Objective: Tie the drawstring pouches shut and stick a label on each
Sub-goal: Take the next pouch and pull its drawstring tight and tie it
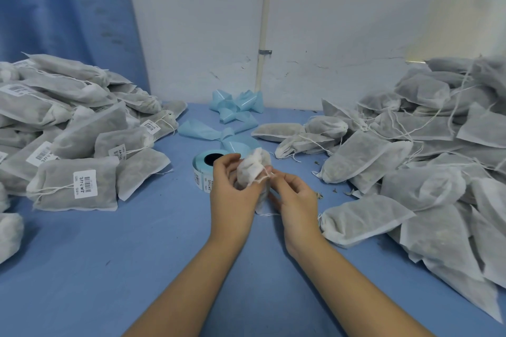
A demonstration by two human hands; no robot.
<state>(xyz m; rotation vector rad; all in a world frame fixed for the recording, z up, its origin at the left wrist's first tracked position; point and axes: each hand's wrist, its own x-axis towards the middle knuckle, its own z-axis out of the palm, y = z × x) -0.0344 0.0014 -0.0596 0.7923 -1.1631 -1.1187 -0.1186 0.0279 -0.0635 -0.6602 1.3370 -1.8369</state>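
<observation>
A white drawstring pouch (253,165) stands upright above the blue table, its gathered mouth facing up. My left hand (232,189) grips the pouch around its neck. My right hand (294,195) pinches the thin white drawstring (263,178) just right of the neck. Behind my left hand lies a roll of barcode labels (204,165) on pale blue backing. The pouch's lower body is mostly hidden by my hands.
A heap of tied, labelled pouches (76,186) fills the left side. A pile of unlabelled pouches (410,172) covers the right. Loose strips of pale blue label backing (235,108) lie at the back by the wall. Bare blue table (137,268) spreads in front.
</observation>
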